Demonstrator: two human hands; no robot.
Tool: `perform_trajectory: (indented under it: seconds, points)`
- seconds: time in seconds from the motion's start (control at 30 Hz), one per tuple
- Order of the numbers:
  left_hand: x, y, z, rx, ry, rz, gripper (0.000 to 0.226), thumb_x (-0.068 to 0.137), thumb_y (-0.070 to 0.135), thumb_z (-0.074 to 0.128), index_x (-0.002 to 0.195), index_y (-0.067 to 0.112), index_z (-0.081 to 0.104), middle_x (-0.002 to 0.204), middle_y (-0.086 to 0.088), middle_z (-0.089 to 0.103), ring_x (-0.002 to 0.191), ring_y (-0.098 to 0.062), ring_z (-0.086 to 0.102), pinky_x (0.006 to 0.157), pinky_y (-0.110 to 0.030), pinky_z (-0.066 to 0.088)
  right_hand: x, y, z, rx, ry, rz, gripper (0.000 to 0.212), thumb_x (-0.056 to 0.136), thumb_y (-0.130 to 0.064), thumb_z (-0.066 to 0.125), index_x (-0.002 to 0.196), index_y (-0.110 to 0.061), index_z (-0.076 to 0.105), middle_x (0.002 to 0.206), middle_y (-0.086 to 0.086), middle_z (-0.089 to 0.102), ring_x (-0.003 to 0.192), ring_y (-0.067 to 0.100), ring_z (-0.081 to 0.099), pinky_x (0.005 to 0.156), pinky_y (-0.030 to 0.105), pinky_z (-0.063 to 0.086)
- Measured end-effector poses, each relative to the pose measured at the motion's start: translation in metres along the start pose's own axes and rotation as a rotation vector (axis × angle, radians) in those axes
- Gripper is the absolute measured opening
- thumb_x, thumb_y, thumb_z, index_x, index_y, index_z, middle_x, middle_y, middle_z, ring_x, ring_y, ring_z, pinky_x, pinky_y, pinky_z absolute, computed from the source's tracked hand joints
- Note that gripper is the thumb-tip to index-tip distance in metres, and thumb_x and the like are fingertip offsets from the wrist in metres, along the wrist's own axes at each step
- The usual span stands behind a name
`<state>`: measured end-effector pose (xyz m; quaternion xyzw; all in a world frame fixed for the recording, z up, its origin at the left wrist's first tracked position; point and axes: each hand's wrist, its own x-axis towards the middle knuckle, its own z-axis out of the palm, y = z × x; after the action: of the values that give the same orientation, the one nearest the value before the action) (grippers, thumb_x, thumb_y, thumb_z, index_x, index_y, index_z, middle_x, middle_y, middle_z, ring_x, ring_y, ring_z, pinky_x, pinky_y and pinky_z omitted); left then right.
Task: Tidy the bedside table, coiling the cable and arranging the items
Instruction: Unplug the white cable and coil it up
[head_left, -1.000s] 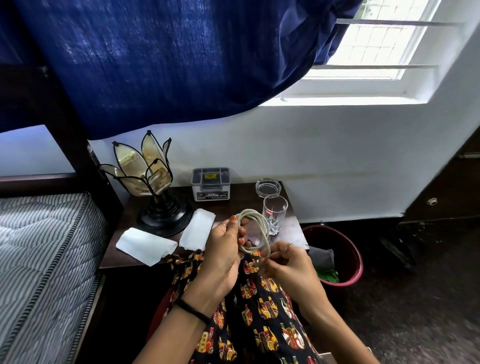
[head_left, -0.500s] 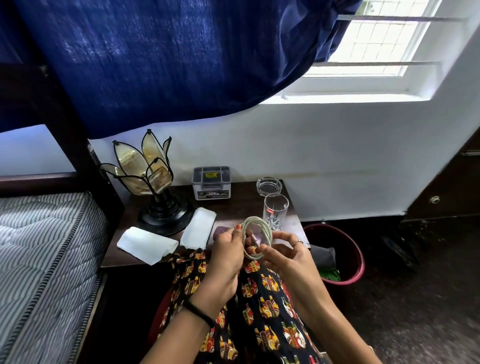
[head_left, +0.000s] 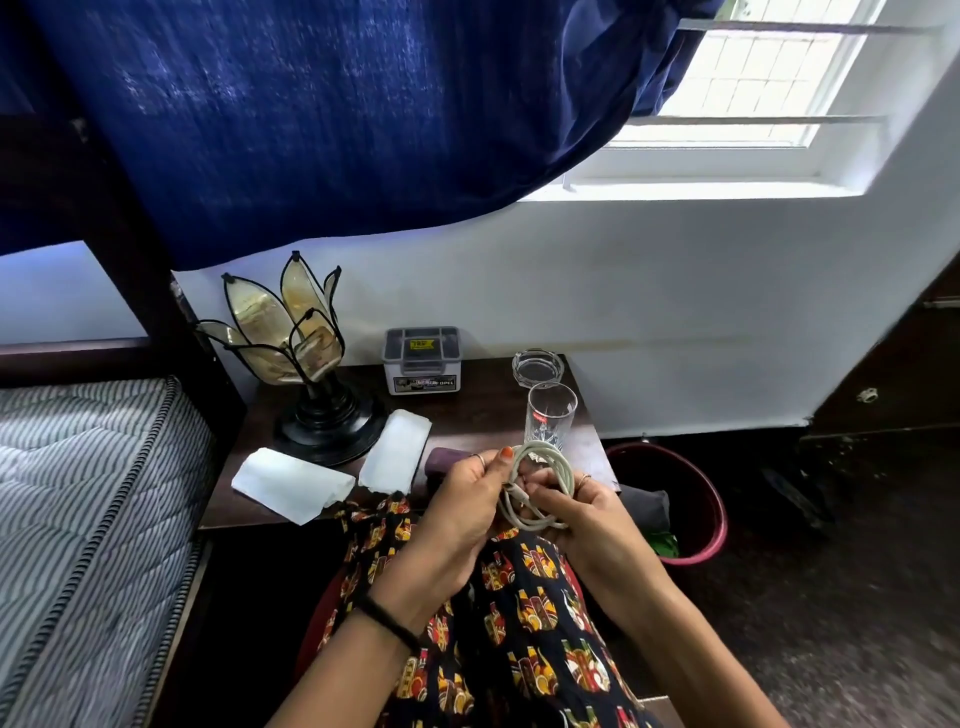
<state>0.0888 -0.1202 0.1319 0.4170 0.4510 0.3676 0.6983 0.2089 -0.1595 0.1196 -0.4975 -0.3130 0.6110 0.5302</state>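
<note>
A white cable (head_left: 558, 467) is wound into a small coil just above the front right of the dark bedside table (head_left: 483, 415). My left hand (head_left: 462, 499) pinches the coil's left side between thumb and fingers. My right hand (head_left: 576, 514) grips the coil from below and to the right, its fingers through the loop near the plug end. On the table stand a petal-shaped lamp (head_left: 306, 364), a grey box (head_left: 422, 358), a glass ashtray (head_left: 537, 366) and a tall drinking glass (head_left: 550, 415). Two white paper pieces (head_left: 291, 483) (head_left: 396, 449) lie near the front.
A small purple object (head_left: 441, 460) peeks out behind my left hand. A red bin (head_left: 691, 499) with cloth in it stands on the floor right of the table. A striped mattress (head_left: 78, 509) lies to the left. A blue curtain (head_left: 337, 114) hangs overhead.
The coil has stayed in front of the glass while both hands turned it. My right hand has shifted from pinching the loose end to gripping the coil from below.
</note>
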Motion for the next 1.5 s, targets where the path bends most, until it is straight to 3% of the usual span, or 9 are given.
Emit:
perform_trajectory:
  seconds: [0.23,0.4,0.5,0.67,0.87,0.97,1.13,1.27,1.5]
  points:
    - [0.002,0.002,-0.01,0.011,-0.022,-0.014,0.027,0.098,0.021,0.043,0.099,0.004,0.064,0.071,-0.002,0.065,0.065,-0.012,0.062,0.069,-0.032,0.055,0.01,0.008,-0.006,-0.059,-0.074,0.03,0.011,0.086,0.002,0.061,0.087,-0.009,0.063,0.09,0.016,0.066,0.092,0.032,0.052,0.086,0.045,0.035]
    - [0.006,-0.002,-0.013,0.034,-0.013,-0.041,0.025,0.098,0.018,0.044,0.092,0.011,0.067,0.066,0.004,0.07,0.06,-0.005,0.064,0.069,-0.029,0.055,0.02,0.013,-0.005,-0.185,-0.083,0.048,0.019,0.085,0.007,0.059,0.103,0.005,0.055,0.093,0.02,0.062,0.086,0.028,0.056,0.077,0.034,0.047]
    - [0.011,-0.009,-0.014,0.043,0.028,-0.068,0.027,0.098,0.016,0.043,0.088,0.013,0.067,0.067,0.004,0.069,0.056,-0.003,0.062,0.064,-0.027,0.055,0.028,0.019,-0.006,-0.288,-0.054,0.064,0.028,0.083,0.006,0.063,0.108,-0.003,0.058,0.101,0.03,0.064,0.087,0.028,0.062,0.077,0.031,0.054]
    - [0.03,-0.02,-0.021,0.017,0.194,-0.114,0.025,0.098,0.016,0.044,0.084,0.012,0.064,0.07,-0.005,0.056,0.064,-0.015,0.055,0.066,-0.035,0.053,0.042,0.033,-0.007,-0.209,0.014,0.103,0.039,0.078,0.005,0.071,0.111,-0.01,0.056,0.102,0.018,0.071,0.097,0.03,0.07,0.087,0.039,0.057]
    - [0.058,-0.028,-0.029,0.0,0.228,-0.14,0.026,0.099,0.014,0.04,0.089,0.015,0.064,0.075,-0.003,0.059,0.066,-0.011,0.058,0.061,-0.027,0.05,0.065,0.047,-0.007,-0.23,0.099,0.088,0.041,0.077,0.002,0.073,0.111,-0.015,0.056,0.094,0.009,0.072,0.088,0.021,0.069,0.078,0.031,0.057]
    - [0.075,-0.03,-0.034,-0.024,0.214,-0.149,0.024,0.099,0.014,0.041,0.089,0.014,0.064,0.077,-0.005,0.061,0.067,-0.013,0.058,0.065,-0.029,0.05,0.082,0.054,-0.01,-0.212,0.144,0.086,0.042,0.079,0.004,0.07,0.113,-0.015,0.055,0.1,0.011,0.072,0.095,0.024,0.07,0.088,0.037,0.056]
    - [0.114,-0.035,-0.048,0.061,0.2,-0.145,0.009,0.092,0.011,0.055,0.095,0.017,0.061,0.088,-0.002,0.068,0.08,-0.014,0.063,0.072,-0.029,0.051,0.12,0.063,-0.009,-0.154,0.19,0.099,0.035,0.084,0.008,0.06,0.111,-0.014,0.055,0.102,0.011,0.072,0.092,0.021,0.069,0.077,0.03,0.056]
    - [0.152,-0.044,-0.066,0.142,0.238,-0.112,0.041,0.081,-0.005,0.063,0.114,0.015,0.05,0.107,-0.008,0.065,0.097,-0.022,0.064,0.078,-0.028,0.054,0.159,0.068,-0.005,-0.084,0.209,0.123,0.032,0.086,0.008,0.056,0.113,-0.01,0.055,0.104,0.013,0.071,0.096,0.023,0.069,0.079,0.032,0.056]
    - [0.22,-0.053,-0.088,0.246,0.288,-0.053,0.051,0.081,-0.002,0.06,0.129,0.014,0.049,0.119,-0.008,0.062,0.11,-0.021,0.059,0.101,-0.04,0.046,0.229,0.073,0.005,-0.063,0.261,0.165,0.028,0.086,0.011,0.053,0.108,-0.005,0.058,0.093,0.013,0.071,0.082,0.023,0.069,0.074,0.033,0.057]
